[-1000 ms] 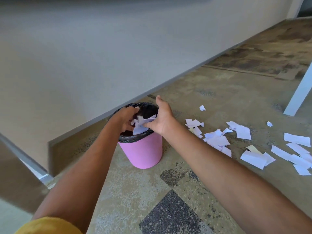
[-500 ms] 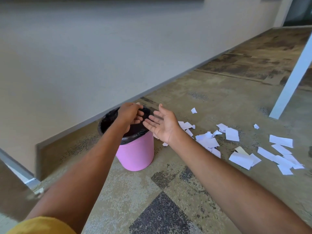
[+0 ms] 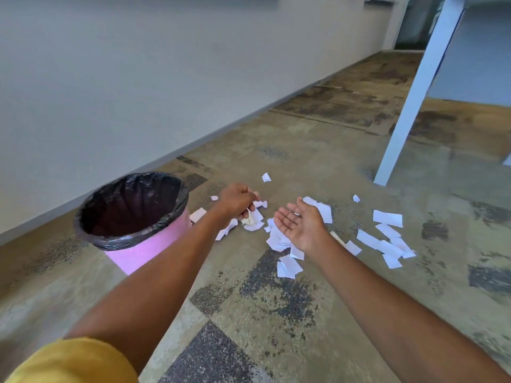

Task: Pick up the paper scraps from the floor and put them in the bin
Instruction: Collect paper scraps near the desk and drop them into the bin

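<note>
Meanwhile, a person's left hand [image 3: 237,200] is curled, knuckles up, over white paper scraps [image 3: 387,218] strewn across the mottled floor [image 3: 304,134]; whether it grips one cannot be told. The right hand [image 3: 300,225] hovers just beside it, palm up, fingers spread and holding nothing. The pink bin [image 3: 154,244], lined with a black bag, stands left of the scraps, near the floor's edge along the wall [image 3: 138,78].
</note>
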Demonstrator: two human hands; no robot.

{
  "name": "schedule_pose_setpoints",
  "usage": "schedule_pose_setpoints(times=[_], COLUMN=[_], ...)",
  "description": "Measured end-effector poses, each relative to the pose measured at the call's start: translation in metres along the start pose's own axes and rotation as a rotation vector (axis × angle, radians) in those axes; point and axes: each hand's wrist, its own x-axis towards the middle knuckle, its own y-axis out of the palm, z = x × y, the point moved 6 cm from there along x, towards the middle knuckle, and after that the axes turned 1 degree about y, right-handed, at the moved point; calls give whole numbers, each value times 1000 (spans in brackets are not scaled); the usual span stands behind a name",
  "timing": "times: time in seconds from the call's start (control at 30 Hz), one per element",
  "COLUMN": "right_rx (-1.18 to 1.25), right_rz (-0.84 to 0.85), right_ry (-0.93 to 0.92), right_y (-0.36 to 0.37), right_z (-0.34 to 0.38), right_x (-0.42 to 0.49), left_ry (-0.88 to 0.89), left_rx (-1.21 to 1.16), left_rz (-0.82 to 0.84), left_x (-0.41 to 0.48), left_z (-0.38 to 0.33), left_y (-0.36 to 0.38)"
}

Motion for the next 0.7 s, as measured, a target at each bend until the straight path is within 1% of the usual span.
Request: schedule_pose_setpoints(times=[0.1,0.2,0.33,0.43,0.53,0.6,0.63,0.7], right_rx=[-18,-31,-79,-235,-443,-580,-629,-686], right_rz=[-67,-112,-160,-221,-296,-329,-309,-235], right_ry=[-1,11,23,55,166,243,261,236], right_y=[-44,-77,-107,-127,-140,-147,-149,-155], right_z=[9,8,0,-11,-29,-41,-47,-56], right_x=[15,28,36,41,47,47,48,58], left_ry=[-20,-66,-194,-322,-403,-396,-377,-349], left_rx=[20,55,143,274,415,451,466,478], left_rz=[83,132,188,273,366,383,379,342], left_x=[9,20,30,29,21,17,16,18], left_z=[13,33,71,109,133,134,133,134], left_y=[39,71,113,145,171,184,188,194])
